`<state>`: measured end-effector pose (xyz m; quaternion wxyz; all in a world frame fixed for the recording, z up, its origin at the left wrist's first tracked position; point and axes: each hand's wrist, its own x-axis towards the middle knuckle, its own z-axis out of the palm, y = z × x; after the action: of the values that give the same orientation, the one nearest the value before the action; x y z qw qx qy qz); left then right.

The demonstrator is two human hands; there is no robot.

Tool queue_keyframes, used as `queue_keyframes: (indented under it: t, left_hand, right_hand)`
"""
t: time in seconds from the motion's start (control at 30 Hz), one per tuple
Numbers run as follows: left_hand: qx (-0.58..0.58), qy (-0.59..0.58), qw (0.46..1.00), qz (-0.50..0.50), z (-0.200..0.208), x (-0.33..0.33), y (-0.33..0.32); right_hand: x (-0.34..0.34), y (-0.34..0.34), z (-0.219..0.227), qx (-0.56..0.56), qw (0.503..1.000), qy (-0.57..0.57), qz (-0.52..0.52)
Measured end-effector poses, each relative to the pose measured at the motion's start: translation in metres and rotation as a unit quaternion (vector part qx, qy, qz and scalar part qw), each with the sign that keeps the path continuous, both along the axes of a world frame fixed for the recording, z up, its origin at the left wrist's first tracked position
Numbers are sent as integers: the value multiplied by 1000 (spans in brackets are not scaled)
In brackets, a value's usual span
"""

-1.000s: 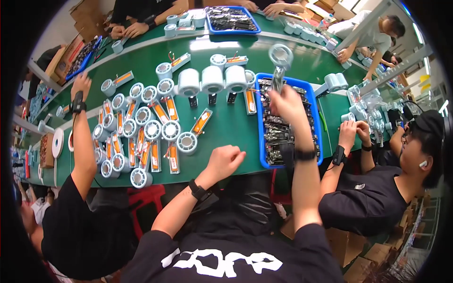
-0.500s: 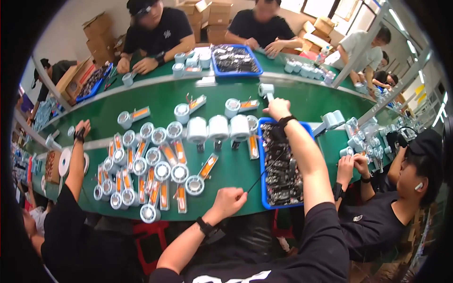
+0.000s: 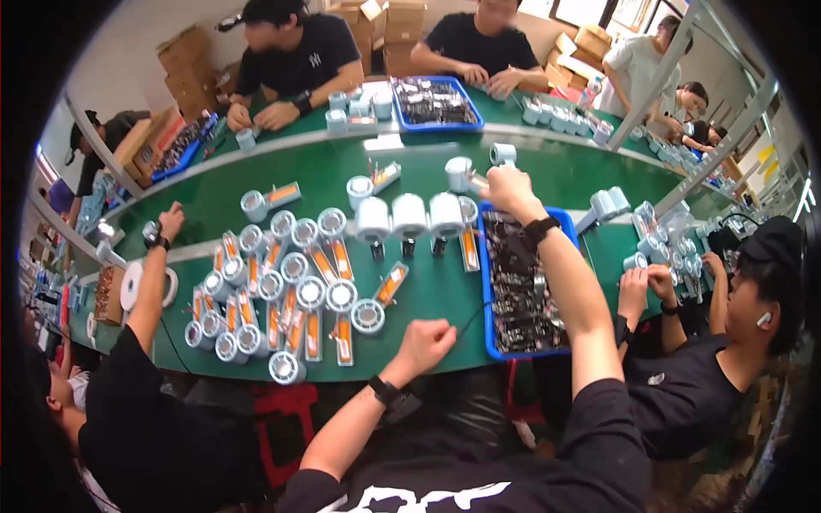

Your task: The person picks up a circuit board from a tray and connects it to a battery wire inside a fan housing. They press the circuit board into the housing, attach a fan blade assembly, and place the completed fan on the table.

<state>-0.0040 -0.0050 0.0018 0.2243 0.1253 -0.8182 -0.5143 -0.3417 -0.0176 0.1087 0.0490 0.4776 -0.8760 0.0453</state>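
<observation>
Out over the green belt, my right hand (image 3: 510, 190) closes its fingers at the handle end of a light-blue round-headed device (image 3: 460, 174). A second light-blue device (image 3: 503, 154) lies just beyond that hand. My left hand (image 3: 428, 346) is a loose fist near the bench's front edge; what it holds, if anything, is hidden. A thin black cord (image 3: 475, 318) runs from beside this fist toward the blue tray (image 3: 489, 329), which is full of small black parts. Three white cylinders (image 3: 410, 215) stand upright ahead of my hands.
Many light-blue devices with orange-filled handles (image 3: 310, 292) cover the bench at left. More ride the belt (image 3: 325, 167). A co-worker's arm (image 3: 150, 291) reaches onto the belt at left, and another's hands (image 3: 646, 286) work at right. Across the belt stands another blue tray (image 3: 436, 128).
My right hand has left the farther device and come to the handle of the one behind it. Devices on the belt have shifted right. My left hand stays a fist.
</observation>
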Motion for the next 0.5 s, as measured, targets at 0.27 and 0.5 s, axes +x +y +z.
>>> queue_keyframes:
  t: [0.27, 0.5]
  left_hand:
    - [76, 70, 993, 62, -8, -2, -2]
    - [158, 127, 970, 131, -23, 4, -3]
  right_hand:
    - [215, 149, -4, -184, 952, -73, -235]
    - [315, 149, -72, -159, 966, -140, -147]
